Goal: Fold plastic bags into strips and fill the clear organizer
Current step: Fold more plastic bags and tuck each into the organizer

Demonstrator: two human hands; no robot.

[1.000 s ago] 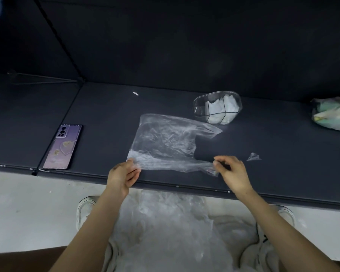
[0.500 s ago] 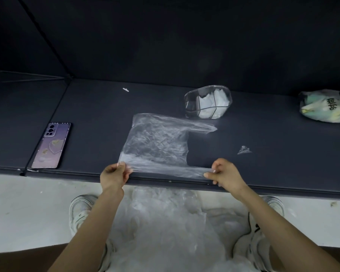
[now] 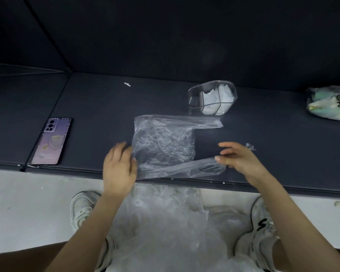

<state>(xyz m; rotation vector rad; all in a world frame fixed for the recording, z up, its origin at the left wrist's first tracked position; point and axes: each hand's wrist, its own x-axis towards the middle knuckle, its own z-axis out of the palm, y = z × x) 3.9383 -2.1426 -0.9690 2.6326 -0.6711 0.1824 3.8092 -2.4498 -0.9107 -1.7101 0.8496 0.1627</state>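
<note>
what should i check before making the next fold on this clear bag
1. Clear bag spread out on the table: ok, though wrinkled.
2. Handles lined up: not ok. The far handle lies straight; the near handle slants toward the table's front edge.
3. Left hand at the bag's left edge: ok, fingers straight; contact cannot tell, blurred.
4. Right hand at the near handle's end: ok, fingers open, no pinch.
5. Room in the organizer: ok, its left compartment looks empty; the others hold white bags.
6. Fold area free: ok, the phone lies well to the left, apart from the bag.
</note>
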